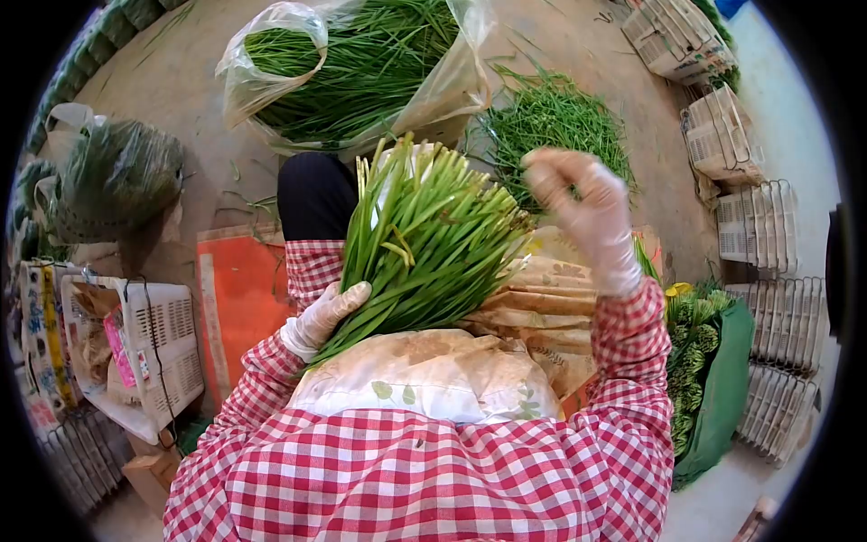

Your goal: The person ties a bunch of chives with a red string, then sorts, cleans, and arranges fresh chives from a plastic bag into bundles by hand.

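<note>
While the left grip (330,316) clasps a bunch of chive-like greens (433,235), the right grip (578,203) hovers beside it

Where the view begins, closest to the camera, a red-and-white checked garment (406,470) covers the person's chest and both arms. Just beyond it, a pale, brown-stained cloth (424,366) printed with leaves bulges over the lap. The bunch lies above this cloth, its pale ends fanned away from the body and its green lengths narrowing toward the left. There the left grip, in a thin whitish glove, is closed around the narrow part, thumb laid across the stalks. To the right of the bunch, the right grip is raised, also gloved, with fingers bent and tips close together; whether they pinch anything small, I cannot tell.

A dark trouser leg (316,194) shows past the left forearm, next to an orange-red mat (239,316) on the floor (203,90). On the right, many small green bundles (691,361) stand stacked against a green sheet (722,388). A white plastic crate (172,334) sits on the left side.

Farther out, a loose pile of thin greens (560,135) spreads on the floor, and a stuffed plastic bag (117,172) stands at left. Beyond the bunch, a clear plastic bag (242,90) gapes around a large heap of long greens (361,81). More white crates (759,226) line the right-hand wall.
</note>
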`<state>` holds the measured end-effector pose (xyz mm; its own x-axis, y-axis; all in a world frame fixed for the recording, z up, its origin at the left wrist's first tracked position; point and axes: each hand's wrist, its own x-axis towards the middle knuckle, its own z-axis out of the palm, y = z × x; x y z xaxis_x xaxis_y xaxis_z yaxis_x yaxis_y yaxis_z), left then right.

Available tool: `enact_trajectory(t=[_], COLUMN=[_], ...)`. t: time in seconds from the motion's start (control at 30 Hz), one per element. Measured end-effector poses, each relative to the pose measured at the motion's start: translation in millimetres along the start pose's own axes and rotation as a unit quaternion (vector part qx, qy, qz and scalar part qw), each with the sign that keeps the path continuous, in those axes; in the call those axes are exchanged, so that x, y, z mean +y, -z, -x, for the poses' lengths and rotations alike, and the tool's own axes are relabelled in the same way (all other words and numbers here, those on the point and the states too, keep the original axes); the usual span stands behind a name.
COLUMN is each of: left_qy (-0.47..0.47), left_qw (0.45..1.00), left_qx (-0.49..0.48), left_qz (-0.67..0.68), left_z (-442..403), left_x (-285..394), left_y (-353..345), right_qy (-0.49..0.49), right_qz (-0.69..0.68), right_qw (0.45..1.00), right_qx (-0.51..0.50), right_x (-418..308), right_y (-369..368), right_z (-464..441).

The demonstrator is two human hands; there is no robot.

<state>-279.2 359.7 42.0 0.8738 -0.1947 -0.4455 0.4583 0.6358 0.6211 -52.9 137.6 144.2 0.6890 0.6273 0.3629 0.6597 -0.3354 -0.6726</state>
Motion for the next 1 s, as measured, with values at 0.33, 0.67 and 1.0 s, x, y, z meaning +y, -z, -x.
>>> enact_trajectory(t=[0.33, 0.67, 1.0], left_qy=[-0.16, -0.067, -0.085], left_qw=[0.951, 0.896, 0.812], left_qx=[-0.097, -0.17, -0.138], left_qz=[-0.246, -0.406, -0.561], left_z=[-13.5, -16.3, -4.5], left_x=[12.9, 14.1, 30.9], left_y=[-28.3, -26.9, -39.7], right_qy=[-0.049, -0.16, -0.208], right_qz=[0.079, 0.178, -0.044], right_qw=[0.99, 0.969, 0.874], right_qx=[-0.103, -0.062, -0.436], right_x=[67.9, 69.3, 18.1], right_y=[-11.6, 19.9, -54.1], right_z=[67.9, -16.0, -78.3])
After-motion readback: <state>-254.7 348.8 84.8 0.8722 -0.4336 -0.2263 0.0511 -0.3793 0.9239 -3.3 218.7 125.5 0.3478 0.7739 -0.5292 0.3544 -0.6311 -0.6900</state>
